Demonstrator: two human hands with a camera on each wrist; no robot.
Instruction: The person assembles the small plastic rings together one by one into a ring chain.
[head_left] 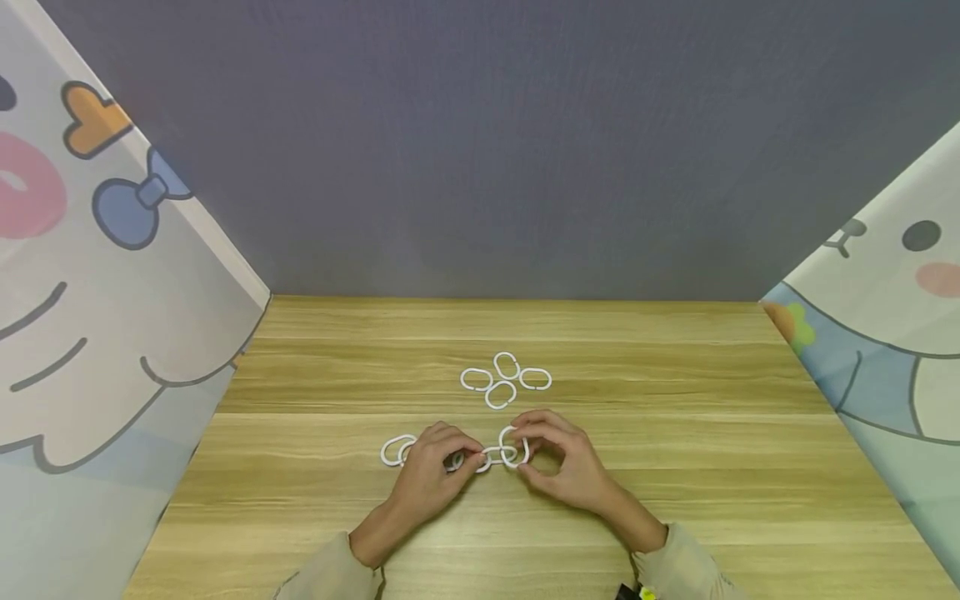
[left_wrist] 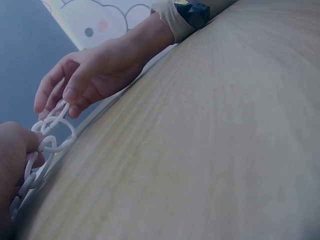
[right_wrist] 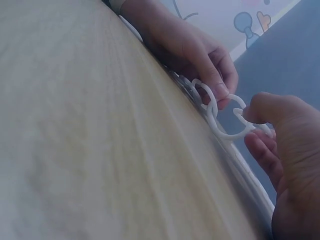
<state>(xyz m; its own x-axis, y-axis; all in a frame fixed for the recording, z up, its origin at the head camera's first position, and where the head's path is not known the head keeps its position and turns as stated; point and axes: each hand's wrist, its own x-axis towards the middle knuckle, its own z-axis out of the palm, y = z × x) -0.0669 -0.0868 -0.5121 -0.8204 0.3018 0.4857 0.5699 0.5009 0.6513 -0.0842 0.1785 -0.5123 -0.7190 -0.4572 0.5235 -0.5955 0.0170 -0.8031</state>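
Observation:
A chain of white plastic oval links (head_left: 384, 451) runs along the wooden table in the head view, partly hidden under my left hand (head_left: 435, 468). That hand pinches a link between thumb and forefinger near the chain's right part. My right hand (head_left: 567, 463) holds the white link at the right end (head_left: 527, 452) between thumb and fingers; it loops through its neighbour. In the right wrist view, the thumb and fingers meet on a white link (right_wrist: 230, 136) beside the gap in its rim. The left wrist view shows the joined links (left_wrist: 75, 136) between both hands.
Several loose white links (head_left: 462, 379) lie in a cluster beyond the hands on the wooden table (head_left: 337, 358). A dark grey panel (head_left: 510, 167) stands behind the table. Cartoon-printed panels (head_left: 195, 300) flank it at left and right.

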